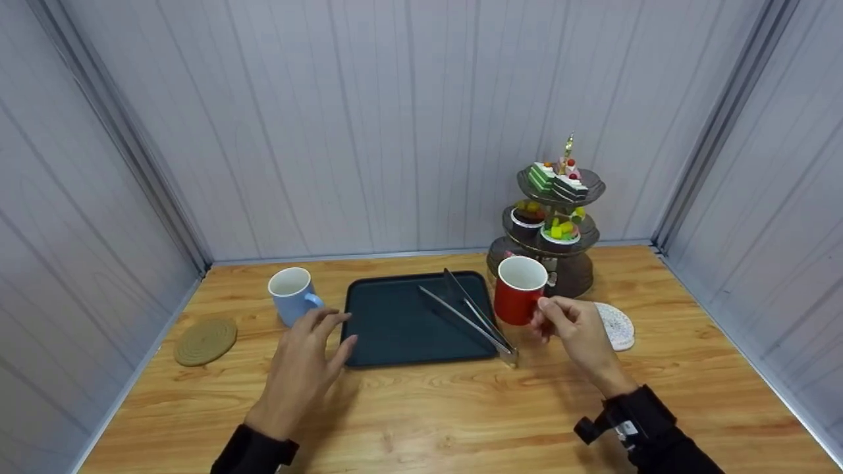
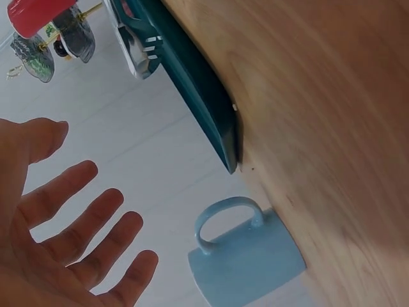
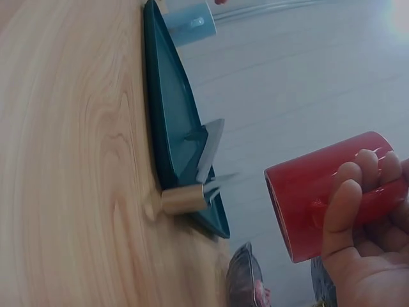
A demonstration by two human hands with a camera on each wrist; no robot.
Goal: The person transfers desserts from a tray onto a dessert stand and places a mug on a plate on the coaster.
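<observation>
A red mug with a white inside hangs in the air by its handle, which my right hand grips. In the right wrist view the mug shows its base apart from the table. My left hand hovers with spread, relaxed fingers and holds nothing. Closest to it is a light blue mug, standing upright with its handle towards the hand; in the left wrist view a gap separates the fingers from that blue mug. Between the hands lies a dark green tray, with metal tongs resting across its right side.
A woven tan coaster lies at the left. Partly behind my right hand is a white coaster. A tiered stand with cake slices and cupcakes rises at the back right. Pale walls enclose the wooden table.
</observation>
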